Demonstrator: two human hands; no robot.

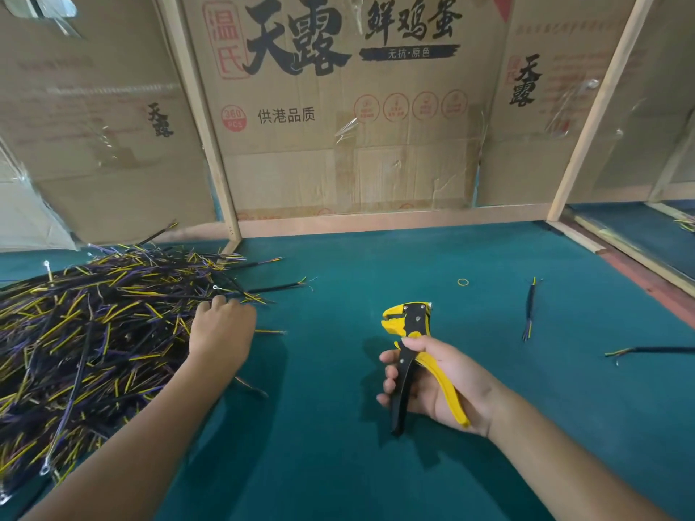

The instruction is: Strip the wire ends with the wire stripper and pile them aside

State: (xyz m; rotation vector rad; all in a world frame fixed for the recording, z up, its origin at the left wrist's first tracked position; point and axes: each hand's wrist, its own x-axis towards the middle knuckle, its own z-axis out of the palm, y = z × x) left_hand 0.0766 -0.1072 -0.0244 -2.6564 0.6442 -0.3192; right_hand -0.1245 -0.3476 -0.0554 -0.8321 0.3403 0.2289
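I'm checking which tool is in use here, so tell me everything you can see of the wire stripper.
The wire stripper is a hand tool with a yellow and black head, small silver rivets near the top, and two long handles, one black, one yellow, plastic by the look. It is held upright above the green table, head pointing away from the person, handles spread apart. The right hand holds it round both handles. No wire is visible in its head.
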